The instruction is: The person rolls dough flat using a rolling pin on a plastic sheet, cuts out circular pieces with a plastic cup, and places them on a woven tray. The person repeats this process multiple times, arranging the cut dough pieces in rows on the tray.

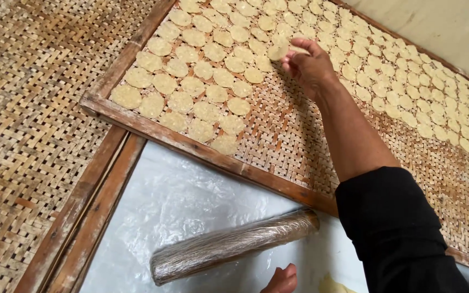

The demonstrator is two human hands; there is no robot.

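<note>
My right hand (310,64) reaches out over a woven bamboo tray (294,130) with a wooden frame and pinches a pale round dough disc (278,51) between its fingertips. Many matching discs (202,87) lie in rows across the tray's left and far parts; the near middle of the weave is bare. My left hand (281,280) shows only partly at the bottom edge, fingers curled, just below a plastic-wrapped rolling pin (234,245). What it holds, if anything, is hidden.
The rolling pin rests on a white plastic-covered surface (175,201). A second woven tray (33,108) lies to the left, its wooden edge (82,217) alongside. A pale scrap of dough (332,285) sits by my left hand.
</note>
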